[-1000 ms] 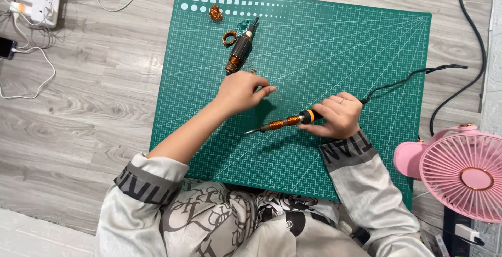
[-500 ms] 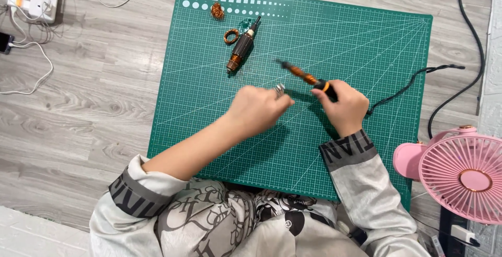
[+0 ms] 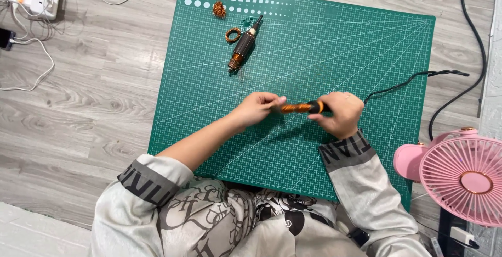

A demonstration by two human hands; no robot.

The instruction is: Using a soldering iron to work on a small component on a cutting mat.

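Above the green mat [image 3: 366,42], soldering iron [image 3: 300,107] between left hand [image 3: 256,109] (at tip), right hand [image 3: 340,113]

One head-worn camera looks steeply down, fairly near, at the green cutting mat [image 3: 334,53] on the floor.

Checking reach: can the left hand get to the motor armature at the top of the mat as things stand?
Probably yes: the left hand sits at the soldering iron's tip, and only bare green mat lies between it and the armature.
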